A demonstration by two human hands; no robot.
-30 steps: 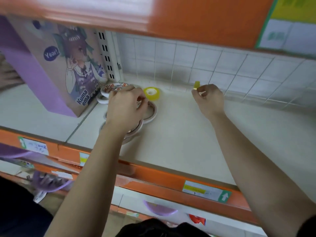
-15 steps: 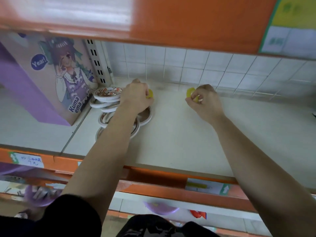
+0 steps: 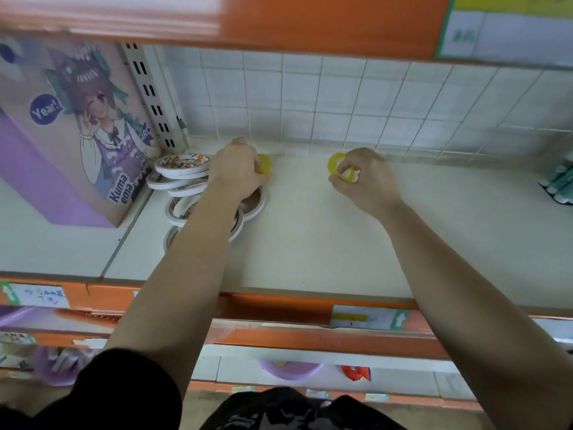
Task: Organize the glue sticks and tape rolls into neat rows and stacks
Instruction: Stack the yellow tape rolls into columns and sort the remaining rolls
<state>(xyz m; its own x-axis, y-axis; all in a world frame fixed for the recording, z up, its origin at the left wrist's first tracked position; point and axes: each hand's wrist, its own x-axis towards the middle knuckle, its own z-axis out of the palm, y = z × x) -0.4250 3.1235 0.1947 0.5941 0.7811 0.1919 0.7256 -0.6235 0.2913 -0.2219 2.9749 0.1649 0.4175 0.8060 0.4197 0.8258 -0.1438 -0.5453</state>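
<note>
My left hand (image 3: 237,170) reaches to the back of the white shelf (image 3: 310,243) and grips a small yellow tape roll (image 3: 264,164), mostly hidden behind the fingers. My right hand (image 3: 366,178) pinches a second small yellow tape roll (image 3: 335,164) a little above the shelf, near the tiled back wall. A loose pile of flat white tape rolls (image 3: 183,169) lies under and to the left of my left forearm, some overlapping and tilted.
A purple and pink illustrated box (image 3: 71,131) stands at the left next to the tape pile. Teal and white tubes (image 3: 558,181) lie at the far right edge. An orange shelf front (image 3: 279,308) with price labels runs below; another orange shelf (image 3: 310,23) hangs overhead.
My left hand left the white tape pile and moved back to take the yellow roll. My right hand kept its yellow roll and shifted slightly.
</note>
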